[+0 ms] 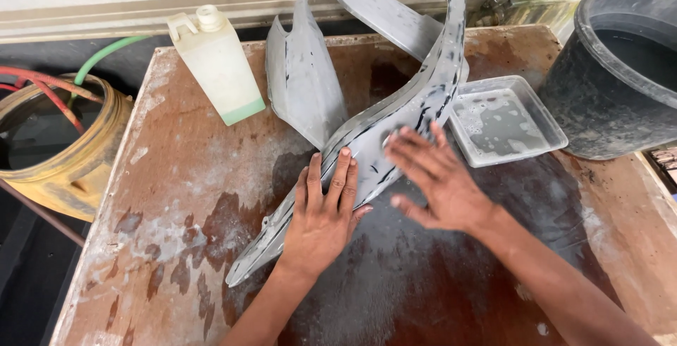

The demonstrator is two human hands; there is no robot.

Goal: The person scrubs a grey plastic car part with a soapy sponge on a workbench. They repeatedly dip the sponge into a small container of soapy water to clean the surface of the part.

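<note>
A long grey curved plastic body panel (pixel 416 99) lies across the wet brown table (pixel 176 198), with black streaks showing through its dull grey coat. My left hand (pixel 323 215) lies flat on the panel's lower stretch, fingers together and pointing away from me. Just to its right, my right hand (pixel 434 177) presses flat on the panel's middle part with its fingers spread. Neither hand holds anything that I can see.
A translucent plastic jug (pixel 220 67) with a little green liquid stands at the table's back left. A clear shallow tray (pixel 504 120) of soapy water sits right of the panel. A black tub (pixel 620 71) stands far right, a yellow drum (pixel 67 148) with hoses left.
</note>
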